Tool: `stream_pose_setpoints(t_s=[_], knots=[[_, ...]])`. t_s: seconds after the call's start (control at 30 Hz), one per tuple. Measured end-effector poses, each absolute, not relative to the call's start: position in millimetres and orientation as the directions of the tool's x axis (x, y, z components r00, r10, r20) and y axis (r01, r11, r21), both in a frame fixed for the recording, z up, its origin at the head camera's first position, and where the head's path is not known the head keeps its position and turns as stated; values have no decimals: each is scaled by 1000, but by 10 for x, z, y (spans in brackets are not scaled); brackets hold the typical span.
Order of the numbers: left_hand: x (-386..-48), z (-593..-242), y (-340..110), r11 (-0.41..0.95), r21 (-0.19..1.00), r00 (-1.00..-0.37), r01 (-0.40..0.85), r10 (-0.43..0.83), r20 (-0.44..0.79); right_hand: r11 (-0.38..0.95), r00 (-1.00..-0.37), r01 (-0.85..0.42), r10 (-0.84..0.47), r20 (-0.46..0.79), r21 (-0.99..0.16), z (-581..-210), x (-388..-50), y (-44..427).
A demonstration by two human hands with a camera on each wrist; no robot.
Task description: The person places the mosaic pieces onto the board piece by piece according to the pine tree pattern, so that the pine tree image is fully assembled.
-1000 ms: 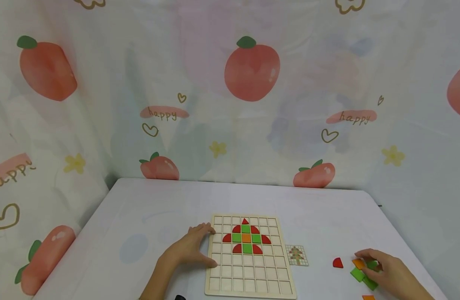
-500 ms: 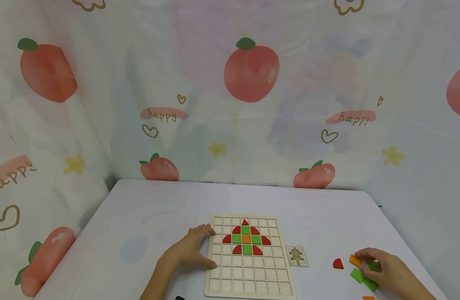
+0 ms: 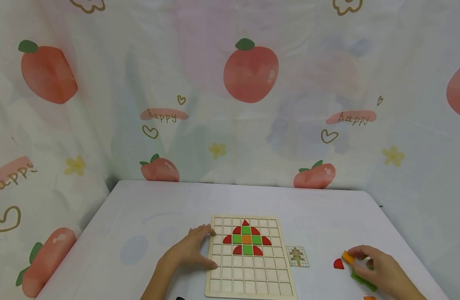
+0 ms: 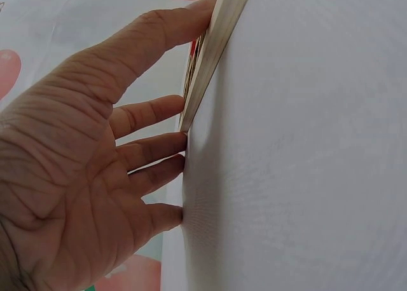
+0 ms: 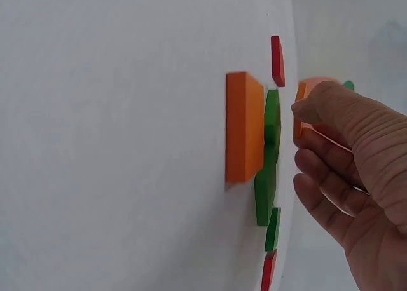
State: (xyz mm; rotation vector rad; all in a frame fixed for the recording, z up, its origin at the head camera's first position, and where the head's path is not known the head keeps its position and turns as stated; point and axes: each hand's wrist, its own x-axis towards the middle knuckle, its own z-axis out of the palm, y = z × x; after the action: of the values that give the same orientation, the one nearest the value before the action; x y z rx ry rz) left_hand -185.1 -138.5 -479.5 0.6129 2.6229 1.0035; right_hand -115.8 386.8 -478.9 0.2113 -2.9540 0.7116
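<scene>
- The left hand (image 3: 188, 251), fingers spread, rests against the left edge of the grid board (image 3: 248, 274).
- Right of the board, the right hand (image 3: 381, 267) pinches an orange tile (image 3: 347, 257) between thumb and fingers.

You can read "happy" on two pink smears (image 3: 164, 114) on the back curtain (image 3: 200, 62); third pink smear (image 3: 10, 170), your left, same word, edge-cropped.
</scene>
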Motion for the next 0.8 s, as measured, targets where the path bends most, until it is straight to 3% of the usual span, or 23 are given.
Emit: stream_pose_setpoints(t_s=[0.17, 0.8], knots=[[-1862, -4816, -1389, 677, 674, -874, 296, 476, -94, 850, -950, -271, -161, 266, -453, -4806, -1178, 3688], [-1856, -4827, -1394, 679, 678, -880, 282, 464, -99, 749, -879, -472, -360, 313, -465, -4733, -1297, 3033]])
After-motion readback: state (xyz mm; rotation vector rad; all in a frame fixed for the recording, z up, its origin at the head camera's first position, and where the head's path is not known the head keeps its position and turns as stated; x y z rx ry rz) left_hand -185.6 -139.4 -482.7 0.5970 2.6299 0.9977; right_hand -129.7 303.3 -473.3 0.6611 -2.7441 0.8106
